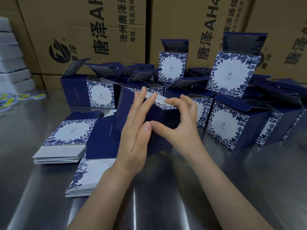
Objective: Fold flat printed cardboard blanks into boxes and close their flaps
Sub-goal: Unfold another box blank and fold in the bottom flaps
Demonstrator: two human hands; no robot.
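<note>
A dark blue box (164,117) with a blue-and-white floral face is held over the middle of the steel table (166,196). My left hand (136,130) lies flat against its left side with straight fingers, the fingertips reaching the top edge. My right hand (181,120) grips the box from the right, fingers curled over the top face and thumb pressed on the dark front panel. Two stacks of flat printed blanks (66,143) (83,176) lie to the left and below my left hand.
Several folded boxes with open top flaps (232,75) stand and lie behind and to the right. Large brown shipping cartons (99,30) wall off the back. White foam pieces (11,55) and yellow-blue stickers (16,98) sit at the far left.
</note>
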